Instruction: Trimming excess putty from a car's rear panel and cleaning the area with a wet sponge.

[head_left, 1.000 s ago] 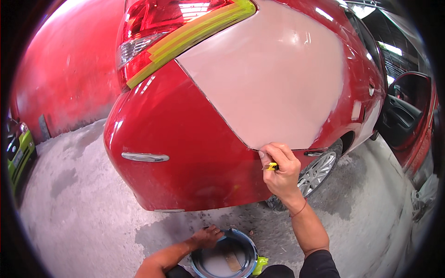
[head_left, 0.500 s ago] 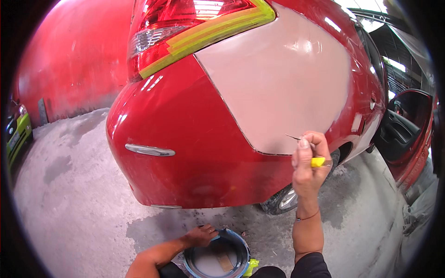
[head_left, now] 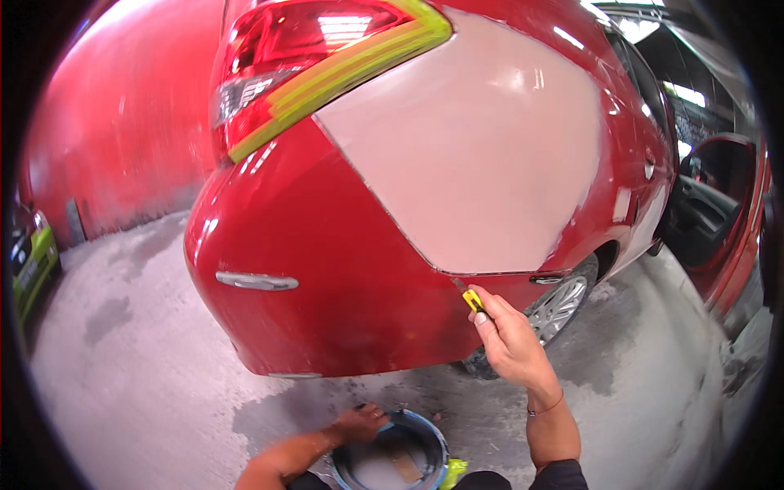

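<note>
My right hand (head_left: 506, 339) is closed around a yellow utility knife (head_left: 474, 300), its blade tip at the red bumper (head_left: 318, 269) just below the dark seam that borders a pale pink filled panel (head_left: 465, 147). Yellow masking tape (head_left: 318, 82) lines the edge of the tail light (head_left: 302, 41) above. Low in the view, my left hand (head_left: 359, 420) has curled fingers at the rim of a blue-edged bucket (head_left: 441, 437) holding cloudy water and a brown flat piece; what those fingers grip is too small to make out.
A red wall (head_left: 122, 131) stands behind at left, with a green and black car front (head_left: 33, 261) at the edge. Right are the car's rear wheel (head_left: 555, 302), an open door (head_left: 714, 204) and grey sheeting (head_left: 735, 359). Below is stained concrete floor (head_left: 131, 351).
My right hand rose to the right off the panel's lower edge, then came down and left, the knife turned to point at the bumper below the seam. My left hand stays at the bucket.
</note>
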